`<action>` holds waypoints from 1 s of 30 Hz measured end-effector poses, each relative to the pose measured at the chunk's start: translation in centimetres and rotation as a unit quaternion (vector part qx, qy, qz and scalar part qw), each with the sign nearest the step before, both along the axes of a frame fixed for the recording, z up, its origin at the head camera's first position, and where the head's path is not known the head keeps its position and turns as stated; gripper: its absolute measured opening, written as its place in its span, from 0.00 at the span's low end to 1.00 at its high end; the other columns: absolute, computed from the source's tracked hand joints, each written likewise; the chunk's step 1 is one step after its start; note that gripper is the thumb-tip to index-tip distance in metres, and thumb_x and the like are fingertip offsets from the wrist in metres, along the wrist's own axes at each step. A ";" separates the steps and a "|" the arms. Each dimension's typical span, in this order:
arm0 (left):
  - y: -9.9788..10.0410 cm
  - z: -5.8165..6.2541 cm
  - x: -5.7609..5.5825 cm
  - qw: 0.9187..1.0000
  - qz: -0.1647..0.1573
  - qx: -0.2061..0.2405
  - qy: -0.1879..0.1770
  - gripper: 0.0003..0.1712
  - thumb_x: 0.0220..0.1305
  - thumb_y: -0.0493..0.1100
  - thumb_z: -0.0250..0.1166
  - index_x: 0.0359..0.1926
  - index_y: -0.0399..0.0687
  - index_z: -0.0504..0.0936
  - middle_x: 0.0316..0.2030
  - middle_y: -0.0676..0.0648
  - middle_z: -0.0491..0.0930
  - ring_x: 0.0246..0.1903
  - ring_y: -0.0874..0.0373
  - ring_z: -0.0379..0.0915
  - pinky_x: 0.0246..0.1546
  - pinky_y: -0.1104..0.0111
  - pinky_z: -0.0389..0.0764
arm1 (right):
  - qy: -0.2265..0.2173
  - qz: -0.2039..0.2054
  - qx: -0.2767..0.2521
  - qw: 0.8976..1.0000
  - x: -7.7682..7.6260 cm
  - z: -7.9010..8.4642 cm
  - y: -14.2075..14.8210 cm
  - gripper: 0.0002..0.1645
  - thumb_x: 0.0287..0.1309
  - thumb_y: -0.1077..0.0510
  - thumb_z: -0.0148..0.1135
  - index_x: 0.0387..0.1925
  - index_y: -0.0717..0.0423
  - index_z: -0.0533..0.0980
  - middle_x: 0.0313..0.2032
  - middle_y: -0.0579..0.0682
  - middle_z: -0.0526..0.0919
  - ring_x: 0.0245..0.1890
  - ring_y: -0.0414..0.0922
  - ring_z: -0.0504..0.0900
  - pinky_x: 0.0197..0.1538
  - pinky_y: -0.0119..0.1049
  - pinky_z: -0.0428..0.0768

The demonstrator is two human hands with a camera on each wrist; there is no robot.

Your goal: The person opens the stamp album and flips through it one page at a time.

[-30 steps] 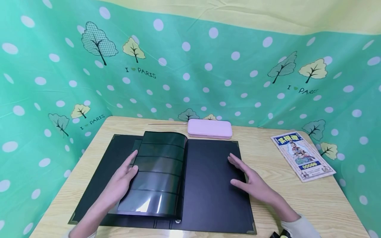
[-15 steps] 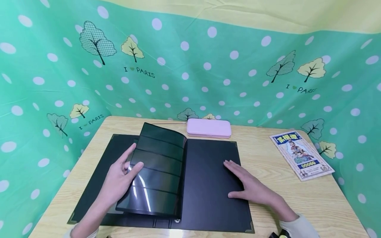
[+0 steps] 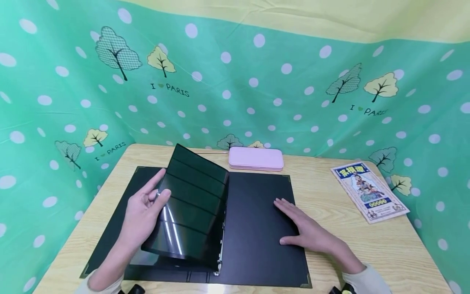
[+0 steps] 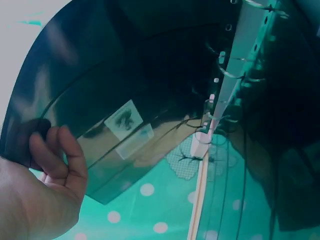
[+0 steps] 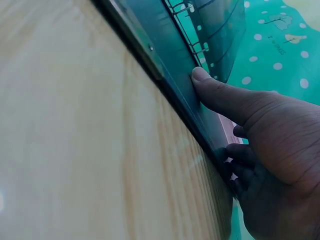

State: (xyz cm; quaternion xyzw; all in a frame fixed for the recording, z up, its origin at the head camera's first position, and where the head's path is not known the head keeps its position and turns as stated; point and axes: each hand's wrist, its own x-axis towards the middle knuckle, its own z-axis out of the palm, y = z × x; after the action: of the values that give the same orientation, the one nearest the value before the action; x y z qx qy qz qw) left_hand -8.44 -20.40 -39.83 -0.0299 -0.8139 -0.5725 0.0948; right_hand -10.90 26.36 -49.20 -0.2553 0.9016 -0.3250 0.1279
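A black ring-bound album [image 3: 260, 228] with metal corners lies spread on the table. My left hand [image 3: 141, 214] pinches the outer edge of a dark pocket page [image 3: 191, 200] between thumb and fingers, and the page stands lifted and tilted. In the left wrist view, metal rings [image 4: 235, 75] run through punched holes along the spine, and a small pale card with a dark picture [image 4: 124, 120] shows in the page's pockets. My right hand [image 3: 306, 230] rests with spread, straight fingers on the bare right inner cover, its thumb [image 5: 220, 90] touching that cover.
Behind the album sits a pink case [image 3: 256, 158], with a thin rod [image 3: 211, 152] to its left. An illustrated booklet [image 3: 369, 192] lies at the table's right. A green dotted cloth [image 3: 235, 81] hangs at the back and sides.
My left hand has taken hold of the page edge and raised it, so the page tilts up more steeply and the rings show. The right hand has lowered onto the right cover.
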 end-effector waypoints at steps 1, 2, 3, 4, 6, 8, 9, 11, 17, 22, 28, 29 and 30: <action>-0.2 0.0 0.0 1.000 0.004 0.000 0.001 0.35 0.83 0.40 0.66 0.85 0.51 0.69 0.18 0.53 0.59 0.16 0.57 0.58 0.23 0.61 0.64 | 0.000 0.001 0.000 1.000 0.0 0.0 -0.1 0.61 0.66 0.40 0.79 0.90 0.46 0.56 0.88 0.53 0.55 0.87 0.63 0.51 0.78 0.72 0.63; -0.4 0.1 0.1 1.000 0.010 0.001 0.003 0.35 0.83 0.40 0.66 0.85 0.52 0.69 0.18 0.53 0.58 0.16 0.57 0.57 0.22 0.61 0.62 | 0.001 0.002 0.000 1.000 -0.1 0.0 -0.1 0.61 0.67 0.40 0.79 0.90 0.46 0.56 0.88 0.53 0.55 0.87 0.63 0.51 0.78 0.72 0.62; -0.6 0.1 0.2 1.000 0.015 0.001 0.006 0.35 0.83 0.40 0.66 0.85 0.52 0.70 0.18 0.53 0.58 0.16 0.56 0.58 0.23 0.60 0.62 | 0.001 0.003 0.001 1.000 -0.1 0.0 -0.1 0.62 0.66 0.40 0.79 0.90 0.46 0.56 0.88 0.53 0.55 0.87 0.63 0.51 0.78 0.72 0.62; -0.8 0.2 0.4 1.000 0.017 -0.001 0.010 0.35 0.83 0.40 0.66 0.85 0.53 0.70 0.18 0.52 0.58 0.16 0.56 0.57 0.22 0.61 0.62 | 0.001 0.004 0.002 1.000 -0.1 0.0 -0.1 0.62 0.67 0.40 0.79 0.90 0.46 0.56 0.88 0.53 0.54 0.87 0.63 0.51 0.78 0.72 0.62; -1.3 0.3 0.7 1.000 0.016 -0.012 0.018 0.36 0.82 0.39 0.67 0.85 0.52 0.70 0.19 0.52 0.57 0.16 0.56 0.55 0.22 0.61 0.60 | -0.001 0.004 0.002 1.000 -0.1 0.0 -0.1 0.62 0.66 0.40 0.79 0.90 0.46 0.56 0.88 0.53 0.54 0.87 0.63 0.51 0.78 0.72 0.62; -1.7 0.4 0.9 0.999 0.013 -0.023 0.022 0.36 0.82 0.38 0.67 0.85 0.53 0.69 0.20 0.52 0.55 0.17 0.56 0.53 0.23 0.61 0.60 | -0.002 0.002 0.004 1.000 -0.1 0.0 -0.1 0.62 0.66 0.40 0.79 0.90 0.46 0.56 0.88 0.53 0.54 0.87 0.63 0.51 0.78 0.72 0.62; -1.9 0.4 0.9 0.999 0.012 -0.031 0.022 0.37 0.81 0.38 0.68 0.85 0.53 0.69 0.20 0.51 0.54 0.17 0.56 0.52 0.23 0.61 0.60 | -0.003 0.001 0.004 1.000 -0.1 0.0 -0.1 0.62 0.66 0.40 0.79 0.90 0.46 0.56 0.88 0.53 0.54 0.87 0.63 0.51 0.78 0.72 0.62; -2.5 0.3 0.8 0.998 0.012 -0.056 0.018 0.38 0.81 0.40 0.69 0.85 0.53 0.69 0.22 0.51 0.51 0.18 0.56 0.50 0.24 0.61 0.59 | -0.003 0.000 0.005 1.000 -0.1 0.0 0.0 0.61 0.66 0.40 0.80 0.90 0.46 0.56 0.88 0.53 0.54 0.87 0.64 0.51 0.78 0.72 0.63; -4.8 -0.8 0.6 0.989 0.028 -0.148 -0.006 0.39 0.79 0.46 0.72 0.84 0.50 0.70 0.23 0.56 0.48 0.17 0.59 0.47 0.23 0.61 0.58 | -0.003 0.002 0.005 1.000 -0.1 -0.1 -0.1 0.62 0.66 0.40 0.80 0.90 0.46 0.55 0.88 0.53 0.54 0.87 0.64 0.51 0.78 0.72 0.62; -6.0 -2.6 0.4 0.979 0.033 -0.198 -0.024 0.39 0.78 0.47 0.72 0.82 0.40 0.71 0.23 0.57 0.47 0.18 0.66 0.45 0.22 0.63 0.57 | -0.012 -0.005 0.008 1.000 -0.2 0.0 0.0 0.64 0.65 0.41 0.81 0.91 0.44 0.54 0.89 0.52 0.53 0.88 0.62 0.50 0.79 0.71 0.62; -6.3 -5.2 0.3 0.970 0.020 -0.233 -0.061 0.39 0.81 0.48 0.70 0.82 0.34 0.69 0.21 0.55 0.52 0.18 0.60 0.51 0.21 0.65 0.61 | -0.010 -0.007 0.007 1.000 -0.1 -0.1 0.0 0.64 0.65 0.41 0.81 0.91 0.45 0.54 0.89 0.52 0.54 0.88 0.62 0.51 0.79 0.71 0.63; -6.3 -5.5 0.3 0.970 0.019 -0.236 -0.063 0.39 0.81 0.48 0.69 0.82 0.33 0.68 0.19 0.51 0.60 0.18 0.58 0.61 0.22 0.64 0.66 | -0.008 -0.006 0.005 1.000 -0.1 -0.1 0.1 0.63 0.65 0.41 0.81 0.90 0.45 0.54 0.89 0.53 0.54 0.87 0.63 0.51 0.78 0.72 0.63; -6.3 -5.7 0.3 0.969 0.018 -0.237 -0.068 0.39 0.82 0.48 0.68 0.82 0.33 0.67 0.20 0.44 0.70 0.21 0.52 0.73 0.26 0.62 0.76 | -0.006 -0.005 0.004 1.000 0.0 -0.2 0.1 0.63 0.65 0.40 0.80 0.90 0.46 0.55 0.88 0.54 0.54 0.87 0.63 0.51 0.78 0.72 0.63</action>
State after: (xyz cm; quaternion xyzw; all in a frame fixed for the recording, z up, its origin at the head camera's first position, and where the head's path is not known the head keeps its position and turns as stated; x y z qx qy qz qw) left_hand -8.15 -26.66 -45.58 0.0021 -0.9314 -0.3619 0.0396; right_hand -10.94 26.41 -49.40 -0.2478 0.9034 -0.3238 0.1328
